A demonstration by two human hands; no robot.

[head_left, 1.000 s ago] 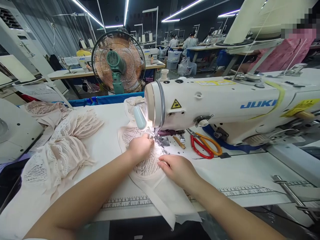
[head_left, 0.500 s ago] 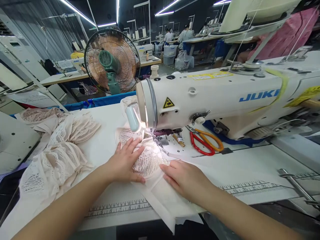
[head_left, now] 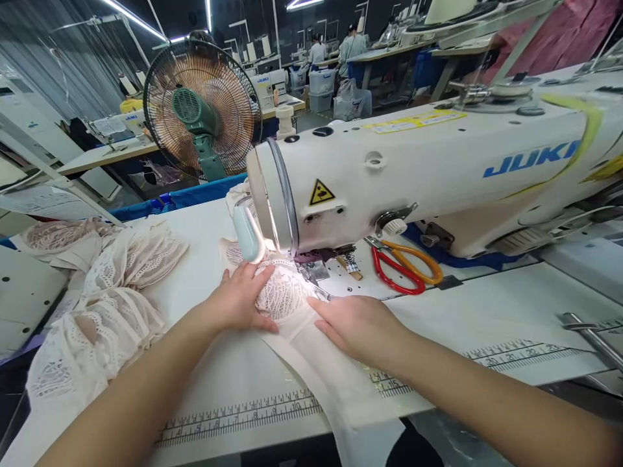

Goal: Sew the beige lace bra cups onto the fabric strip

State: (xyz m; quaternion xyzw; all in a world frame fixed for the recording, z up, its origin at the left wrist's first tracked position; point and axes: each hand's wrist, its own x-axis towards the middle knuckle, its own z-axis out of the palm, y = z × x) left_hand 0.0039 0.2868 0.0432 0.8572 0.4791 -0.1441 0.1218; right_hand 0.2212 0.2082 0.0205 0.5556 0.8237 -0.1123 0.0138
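Note:
A cream lace piece (head_left: 285, 298) joined to plain cream fabric (head_left: 321, 370) lies under the presser foot (head_left: 311, 271) of a white JUKI sewing machine (head_left: 428, 168). My left hand (head_left: 241, 299) lies flat on the lace to the left of the needle, fingers spread. My right hand (head_left: 357, 324) rests flat on the plain fabric just in front of the presser foot, fingers stretched toward the needle. The machine's lamp lights the lace between both hands.
Red and orange scissors (head_left: 402, 267) lie on the machine bed right of the needle. A heap of lace pieces (head_left: 111, 285) sits at the left of the white table (head_left: 487, 318). A standing fan (head_left: 202, 110) is behind. People work at distant tables (head_left: 350, 45).
My left hand went from a closed pinch at the needle to lying flat on the lace. The lace and fabric have fed a little further back under the foot; my head moved closer.

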